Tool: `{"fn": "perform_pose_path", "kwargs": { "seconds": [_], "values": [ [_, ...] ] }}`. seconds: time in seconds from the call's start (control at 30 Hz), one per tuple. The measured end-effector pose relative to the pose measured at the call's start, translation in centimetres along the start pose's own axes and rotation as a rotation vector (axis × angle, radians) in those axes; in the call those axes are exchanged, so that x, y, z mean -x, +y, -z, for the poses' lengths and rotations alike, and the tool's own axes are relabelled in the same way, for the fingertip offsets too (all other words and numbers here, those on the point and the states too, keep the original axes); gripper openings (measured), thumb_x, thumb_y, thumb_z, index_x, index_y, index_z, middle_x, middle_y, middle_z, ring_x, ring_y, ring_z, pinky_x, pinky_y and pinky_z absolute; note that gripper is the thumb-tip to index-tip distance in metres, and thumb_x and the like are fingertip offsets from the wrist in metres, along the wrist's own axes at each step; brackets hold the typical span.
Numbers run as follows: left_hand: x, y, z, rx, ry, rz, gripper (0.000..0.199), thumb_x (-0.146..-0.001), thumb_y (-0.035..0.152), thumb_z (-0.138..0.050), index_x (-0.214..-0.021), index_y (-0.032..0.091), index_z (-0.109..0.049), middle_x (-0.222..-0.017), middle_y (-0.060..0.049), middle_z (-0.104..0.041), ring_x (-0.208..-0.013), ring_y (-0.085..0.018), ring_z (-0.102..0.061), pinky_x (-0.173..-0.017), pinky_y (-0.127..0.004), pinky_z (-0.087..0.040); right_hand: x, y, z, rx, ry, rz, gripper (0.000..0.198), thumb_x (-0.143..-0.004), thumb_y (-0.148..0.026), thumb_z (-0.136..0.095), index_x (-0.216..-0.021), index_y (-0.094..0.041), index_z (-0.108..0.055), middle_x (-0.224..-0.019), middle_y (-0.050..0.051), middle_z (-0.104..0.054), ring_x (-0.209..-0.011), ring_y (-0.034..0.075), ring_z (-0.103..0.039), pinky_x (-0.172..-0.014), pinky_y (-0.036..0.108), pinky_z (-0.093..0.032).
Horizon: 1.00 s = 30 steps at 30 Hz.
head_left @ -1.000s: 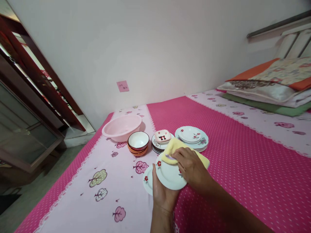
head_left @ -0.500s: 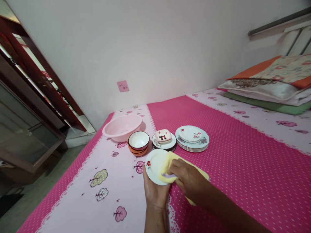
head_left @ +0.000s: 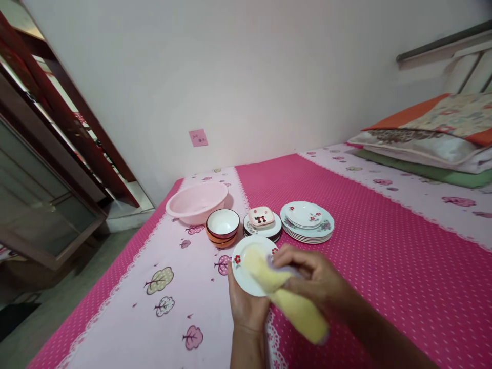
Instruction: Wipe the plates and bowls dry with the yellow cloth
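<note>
My left hand [head_left: 248, 305] grips a small white plate [head_left: 240, 274] from below, tilting its face toward me; red flowers show at its rim. A yellow cloth [head_left: 302, 312] is pinched in my right hand [head_left: 313, 274], slightly blurred by motion. Part of the cloth lies over the plate's face, and its loose end hangs down to the right. Just beyond the plate stand a stack of bowls [head_left: 223, 224], a stack of dark-edged plates [head_left: 272, 230] with a small square dish [head_left: 261, 217] on top, and a stack of flowered plates [head_left: 307, 223].
A pink basin [head_left: 198, 202] sits behind the bowls, near the wall [head_left: 249, 77]. Folded bedding and cushions [head_left: 426, 148] are piled at the far right. The pink patterned bedspread [head_left: 154, 318] lies under everything, its left edge dropping to the floor.
My right hand has lifted and bunched the cloth, whose loose end has swung lower. More of the plate's right rim now shows. The view has shifted slightly; my left hand still holds the plate.
</note>
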<state>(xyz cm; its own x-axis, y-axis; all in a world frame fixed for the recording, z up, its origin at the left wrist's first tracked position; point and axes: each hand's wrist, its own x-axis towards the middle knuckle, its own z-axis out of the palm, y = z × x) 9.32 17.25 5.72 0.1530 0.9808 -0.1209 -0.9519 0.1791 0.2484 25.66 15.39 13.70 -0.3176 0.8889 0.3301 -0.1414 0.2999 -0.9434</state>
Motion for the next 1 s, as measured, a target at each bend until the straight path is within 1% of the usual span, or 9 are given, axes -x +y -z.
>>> {"fn": "perform_pose_path", "kwargs": {
  "seconds": [0.1, 0.17, 0.27, 0.37, 0.5, 0.63, 0.8, 0.9, 1.0],
  "values": [
    [0.0, 0.4, -1.3, 0.067, 0.104, 0.008, 0.045, -0.097, 0.055, -0.055, -0.119, 0.023, -0.076, -0.121, -0.01, -0.078, -0.12, -0.032, -0.068, -0.113, -0.054, -0.044, -0.4, -0.3, 3.4, 0.274, 0.253, 0.108, 0.016, -0.079, -0.025, -0.069, -0.094, -0.025, -0.074, -0.103, 0.003, -0.071, -0.105, 0.023, -0.066, -0.091, 0.034, -0.05],
    [0.1, 0.7, -1.5, 0.075, 0.164, -0.026, 0.042, -0.096, 0.054, -0.057, -0.121, 0.026, -0.075, -0.123, -0.008, -0.077, -0.121, -0.032, -0.067, -0.113, -0.056, -0.044, -0.5, 0.6, 5.1, 0.555, 0.33, 0.112, 0.019, -0.083, -0.023, -0.061, -0.098, -0.024, -0.073, -0.106, 0.005, -0.07, -0.105, 0.024, -0.066, -0.091, 0.036, -0.049],
    [0.3, 0.9, -1.4, 0.046, 0.197, -0.056, 0.041, -0.096, 0.052, -0.057, -0.124, 0.027, -0.074, -0.126, -0.008, -0.076, -0.123, -0.033, -0.066, -0.113, -0.057, -0.044, -0.8, 3.0, 6.5, 0.89, 0.262, 0.035, 0.026, -0.082, -0.017, -0.053, -0.1, -0.021, -0.07, -0.108, 0.008, -0.069, -0.106, 0.026, -0.063, -0.092, 0.04, -0.047],
    [0.3, 0.9, -1.1, 0.021, 0.202, -0.056, 0.043, -0.096, 0.052, -0.058, -0.126, 0.025, -0.073, -0.127, -0.009, -0.075, -0.124, -0.034, -0.065, -0.114, -0.058, -0.044, -1.0, 5.8, 6.2, 0.969, 0.191, -0.044, 0.029, -0.074, -0.009, -0.053, -0.096, -0.019, -0.069, -0.103, 0.01, -0.069, -0.103, 0.029, -0.062, -0.089, 0.04, -0.046],
    [0.1, 0.7, -0.9, 0.004, 0.189, -0.056, 0.042, -0.096, 0.052, -0.059, -0.125, 0.025, -0.073, -0.125, -0.008, -0.076, -0.12, -0.033, -0.068, -0.114, -0.057, -0.044, -0.8, 8.5, 4.7, 0.954, 0.098, -0.15, 0.021, -0.074, -0.009, -0.056, -0.089, -0.017, -0.068, -0.097, 0.012, -0.069, -0.09, 0.028, -0.064, -0.077, 0.036, -0.044],
    [0.0, 0.7, -0.8, 0.02, 0.168, -0.034, 0.041, -0.094, 0.052, -0.062, -0.123, 0.026, -0.074, -0.121, -0.008, -0.078, -0.115, -0.033, -0.07, -0.113, -0.06, -0.044, -0.6, 8.8, 3.6, 0.854, -0.013, -0.225, 0.004, -0.079, -0.021, -0.064, -0.078, -0.018, -0.067, -0.083, 0.008, -0.068, -0.073, 0.023, -0.062, -0.067, 0.032, -0.038],
    [0.0, 0.6, -1.1, 0.023, 0.155, -0.026, 0.042, -0.095, 0.052, -0.06, -0.122, 0.023, -0.074, -0.122, -0.01, -0.077, -0.115, -0.033, -0.07, -0.111, -0.057, -0.046, -1.3, 7.4, 3.4, 0.612, 0.006, -0.204, 0.037, -0.099, -0.042, -0.039, -0.077, -0.021, -0.059, -0.078, 0.005, -0.063, -0.074, 0.02, -0.058, -0.07, 0.033, -0.042],
    [0.1, 0.6, -1.4, -0.008, 0.195, -0.052, 0.045, -0.095, 0.053, -0.058, -0.123, 0.021, -0.074, -0.123, -0.011, -0.077, -0.115, -0.033, -0.069, -0.11, -0.056, -0.047, -1.5, 7.2, 3.1, 0.401, -0.043, -0.252, 0.044, -0.098, -0.055, -0.039, -0.079, -0.021, -0.059, -0.068, 0.002, -0.062, -0.062, 0.017, -0.057, -0.061, 0.03, -0.044],
    [0.2, 0.6, -1.6, -0.03, 0.224, -0.077, 0.047, -0.097, 0.053, -0.056, -0.124, 0.02, -0.073, -0.123, -0.013, -0.076, -0.115, -0.033, -0.069, -0.11, -0.055, -0.047, -1.4, 7.7, 2.7, 0.242, -0.083, -0.323, 0.04, -0.088, -0.059, -0.059, -0.081, -0.019, -0.062, -0.073, 0.003, -0.069, -0.059, 0.015, -0.06, -0.057, 0.028, -0.045]
  ]
}}
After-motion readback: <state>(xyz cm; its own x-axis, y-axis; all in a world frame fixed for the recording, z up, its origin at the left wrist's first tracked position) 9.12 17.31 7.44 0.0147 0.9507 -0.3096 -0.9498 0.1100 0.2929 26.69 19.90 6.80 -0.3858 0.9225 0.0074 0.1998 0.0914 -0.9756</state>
